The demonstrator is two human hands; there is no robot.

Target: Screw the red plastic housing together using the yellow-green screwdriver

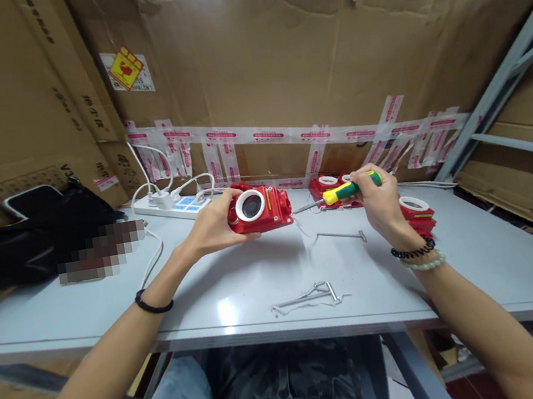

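The left hand [213, 227] is gripping a red plastic housing [260, 209] from its left end, fingers wrapped over the top and thumb underneath, holding it just above the grey table [240, 291] near the table's middle; the housing is showing a white ring around a dark round opening on the side facing the camera. The right hand [381, 203] is closed around the green and yellow handle of a screwdriver [341, 192]; the metal shaft is pointing left and its tip is meeting the right end of the housing.

Just beyond the right hand, two more red housings [328, 186] are sitting at the far edge of the table, and another red housing [418, 212] with a white ring is lying just right of the right wrist. A thin metal rod [340, 235] is lying on the table between the hands, and a small bundle of bent metal pins [312, 296] is lying nearer the camera. At the far left, a white power strip [174, 206] with plugged-in white cables is resting by the taped cardboard wall [301, 66], and a black bag [25, 241] is sitting on the left end of the table.
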